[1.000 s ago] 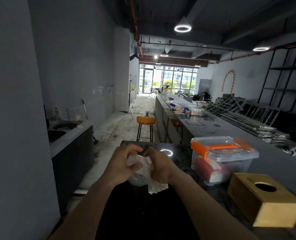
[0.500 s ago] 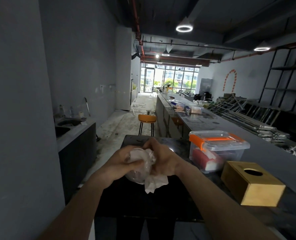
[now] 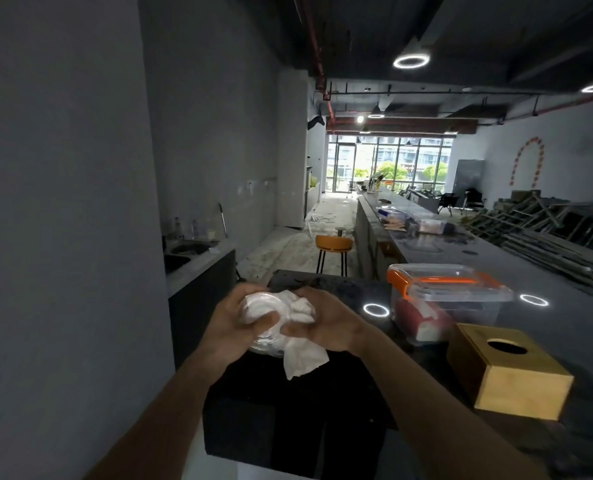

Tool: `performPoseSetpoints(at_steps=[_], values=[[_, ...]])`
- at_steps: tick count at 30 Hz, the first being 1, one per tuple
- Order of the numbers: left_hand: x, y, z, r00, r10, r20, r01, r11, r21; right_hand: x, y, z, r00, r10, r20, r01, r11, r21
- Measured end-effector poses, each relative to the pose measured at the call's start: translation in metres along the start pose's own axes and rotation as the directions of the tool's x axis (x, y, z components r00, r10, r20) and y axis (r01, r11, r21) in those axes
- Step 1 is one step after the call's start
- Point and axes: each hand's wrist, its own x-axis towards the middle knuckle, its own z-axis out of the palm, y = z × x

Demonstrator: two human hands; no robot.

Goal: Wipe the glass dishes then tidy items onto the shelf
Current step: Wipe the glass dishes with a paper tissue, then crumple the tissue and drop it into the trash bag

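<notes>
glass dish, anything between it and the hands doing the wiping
Only the white cloth. The left hand grips the glass dish directly, while the right hand presses the crumpled cloth against it. Nothing else visible comes between them; both are held above the dark counter.

White cloth [image 3: 298, 327], orange-lidded box [image 3: 447, 299]

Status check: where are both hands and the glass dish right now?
Left hand gripping glass dish. Right hand pressing white cloth into it. Held above dark counter; nothing obstructing.
</notes>
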Motion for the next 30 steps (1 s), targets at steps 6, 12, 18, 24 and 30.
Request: performPoseSetpoints(at_steps=[6,12,18,24,30], values=[[-0.018,-0.005,-0.038,0.999,0.036,0.006,-0.036,0.975,0.217,0.009,-0.022,0.027,0.984,-0.165,-0.064,0.150,0.970,-0.191],[-0.030,-0.013,-0.106,0.995,0.058,-0.078,-0.027,0.936,0.350,0.043,-0.061,0.087,0.972,-0.235,-0.025,0.228,0.960,-0.160],[-0.051,-0.036,-0.201,0.982,0.024,-0.189,0.073,0.868,0.491,0.088,-0.113,0.171,0.954,-0.297,0.042,0.300,0.946,-0.122],[-0.071,-0.077,-0.290,0.956,-0.030,-0.293,0.189,0.827,0.530,0.126,-0.156,0.259,0.938,-0.336,0.087,0.344,0.934,-0.092],[-0.080,-0.121,-0.351,0.938,-0.069,-0.339,0.260,0.786,0.561,0.156,-0.176,0.335,0.927,-0.352,0.130,0.363,0.929,-0.072]])
